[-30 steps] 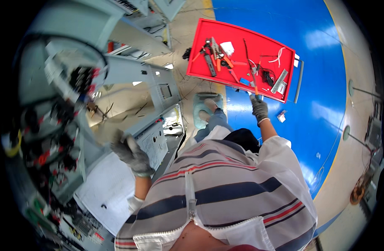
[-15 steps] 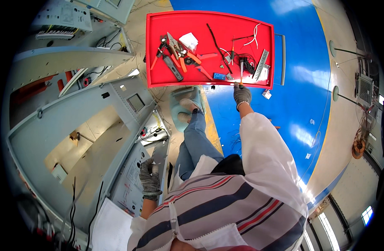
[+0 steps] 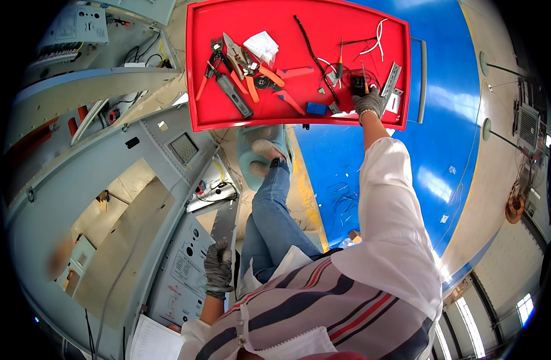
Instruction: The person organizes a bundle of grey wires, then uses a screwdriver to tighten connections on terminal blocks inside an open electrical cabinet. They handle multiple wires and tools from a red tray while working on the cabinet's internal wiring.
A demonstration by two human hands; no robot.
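My right hand [image 3: 369,103], in a grey knit glove, reaches over the near right part of a red tray-topped cart [image 3: 275,123]. Its fingers are closed around a screwdriver [image 3: 366,87] with an orange handle, the thin shaft pointing away from me. Just beyond the fingers lies a coil of black cable [image 3: 357,83]. A slotted metal rail [image 3: 392,80] is right of the hand. My left hand [image 3: 218,270], gloved too, is low beside a grey panel [image 3: 188,270] with curled fingers; whatever they may hold is hidden.
Several orange-handled pliers and cutters [image 3: 251,69], a plastic bag [image 3: 261,47], another screwdriver [image 3: 341,60] and a blue block [image 3: 316,108] lie in the cart. Grey cabinet frames [image 3: 101,144] fill the left. A teal stool [image 3: 246,150] stands under my feet.
My right hand has moved farther over the cart and to the right, with the screwdriver in it. The cart sits slightly higher and larger in view. My left hand has hardly moved.
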